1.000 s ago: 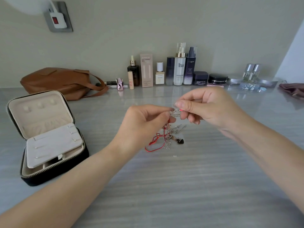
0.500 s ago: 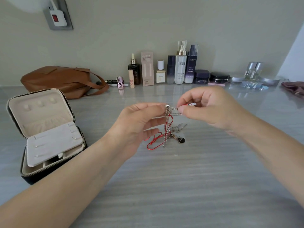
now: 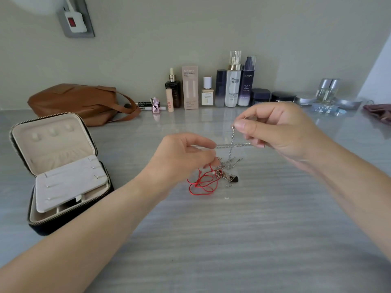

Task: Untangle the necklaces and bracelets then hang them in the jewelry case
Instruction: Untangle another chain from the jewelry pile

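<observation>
**Head view: one chain drawn clear of the tangle**

Right hand [image 3: 275, 132] pinches the thin silver chain [image 3: 232, 145] near its clasp. Left hand [image 3: 186, 153] pinches the same chain, taut between them, probably to isolate it. Knotted red cord and silver chains [image 3: 211, 178] trail below. Grey streaked tabletop [image 3: 232, 240]; open black zip jewelry case [image 3: 48, 153] at 9 o'clock, cosmetic bottles [image 3: 232, 87] at 12.

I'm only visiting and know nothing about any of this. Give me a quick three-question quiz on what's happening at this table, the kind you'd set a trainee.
1. True or false: the jewelry case stands open.
2. What is stretched between the left hand and the right hand? A) a rubber band B) a silver chain C) a ribbon
3. Fill in: the brown bag lies ___ the case.
Key: 1 true; 2 B; 3 behind.
</observation>
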Demonstrator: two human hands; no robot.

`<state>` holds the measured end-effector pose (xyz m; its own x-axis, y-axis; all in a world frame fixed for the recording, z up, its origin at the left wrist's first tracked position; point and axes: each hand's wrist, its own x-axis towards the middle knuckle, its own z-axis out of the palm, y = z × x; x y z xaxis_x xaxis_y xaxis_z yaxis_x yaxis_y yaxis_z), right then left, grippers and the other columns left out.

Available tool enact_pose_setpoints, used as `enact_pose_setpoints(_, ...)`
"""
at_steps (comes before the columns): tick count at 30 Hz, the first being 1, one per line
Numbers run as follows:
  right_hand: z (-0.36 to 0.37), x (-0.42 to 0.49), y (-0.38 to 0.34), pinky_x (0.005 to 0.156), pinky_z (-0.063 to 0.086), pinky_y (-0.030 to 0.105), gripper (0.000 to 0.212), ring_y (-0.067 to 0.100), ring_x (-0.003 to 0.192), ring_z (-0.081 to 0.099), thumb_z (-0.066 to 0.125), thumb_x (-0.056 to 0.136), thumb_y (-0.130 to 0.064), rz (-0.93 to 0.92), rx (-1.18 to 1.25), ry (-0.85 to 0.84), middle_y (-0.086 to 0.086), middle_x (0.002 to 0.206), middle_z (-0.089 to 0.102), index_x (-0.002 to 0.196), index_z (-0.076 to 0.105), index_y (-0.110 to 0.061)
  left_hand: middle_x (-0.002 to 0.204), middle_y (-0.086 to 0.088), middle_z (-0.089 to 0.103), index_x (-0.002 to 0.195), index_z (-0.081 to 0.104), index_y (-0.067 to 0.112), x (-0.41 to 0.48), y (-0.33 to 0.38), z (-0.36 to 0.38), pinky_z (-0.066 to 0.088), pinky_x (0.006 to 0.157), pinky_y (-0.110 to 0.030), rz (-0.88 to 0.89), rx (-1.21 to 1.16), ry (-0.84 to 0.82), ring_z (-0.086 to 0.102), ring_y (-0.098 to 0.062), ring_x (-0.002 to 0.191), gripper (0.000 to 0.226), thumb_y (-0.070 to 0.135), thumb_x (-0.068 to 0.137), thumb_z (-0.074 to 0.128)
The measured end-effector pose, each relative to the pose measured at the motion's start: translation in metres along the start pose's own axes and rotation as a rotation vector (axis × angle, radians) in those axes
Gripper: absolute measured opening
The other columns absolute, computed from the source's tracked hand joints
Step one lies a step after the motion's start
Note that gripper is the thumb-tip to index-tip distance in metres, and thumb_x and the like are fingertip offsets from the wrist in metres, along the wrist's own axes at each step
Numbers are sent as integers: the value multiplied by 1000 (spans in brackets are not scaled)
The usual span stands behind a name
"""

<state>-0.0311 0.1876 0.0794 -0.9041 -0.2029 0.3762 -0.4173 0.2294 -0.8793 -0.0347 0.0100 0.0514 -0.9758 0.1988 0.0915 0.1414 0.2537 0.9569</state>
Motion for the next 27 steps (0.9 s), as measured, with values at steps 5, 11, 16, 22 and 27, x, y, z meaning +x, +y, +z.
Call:
enact_pose_setpoints(5,1,0,-1,44,35,15,16,5,46,43,55,85,-13,-2,-6,-50,-7,50,56,78,69,-17,92,2,72,78,67,34,-6,-3,7,52,69,-21,144,247,-48,66,-11,80,17,18,82,63)
enact_pose_setpoints(11,3,-1,-3,43,38,16,13,6,44,47,58,83,-8,-21,-22,-54,-2,51,62,83,68,-17,76,2,72,92,68,14,-9,5,9,51,82,-19,137,-158,-148,66,-7,78,14,14,86,56)
enact_pose_setpoints(16,-1,-1,-4,43,37,15,9,6,47,47,62,71,-22,-8,86,-20,-3,54,60,77,69,-20,59,2,66,76,70,14,-5,2,4,52,68,-24,122,-249,-134,62,-14,57,10,22,73,63)
enact_pose_setpoints(22,-4,0,-3,44,34,16,11,8,51,43,62,66,-22,68,256,-4,-2,58,56,72,68,-15,66,1,71,78,69,12,-6,9,-1,53,54,-20,72,-313,-92,60,-11,47,10,17,81,60)
enact_pose_setpoints(27,-4,-1,-5,43,34,16,4,7,49,43,67,70,-15,51,326,-27,-3,55,55,68,70,-15,71,-1,74,73,69,12,-7,13,-3,55,54,-23,97,-341,-26,63,-11,46,11,15,80,61)
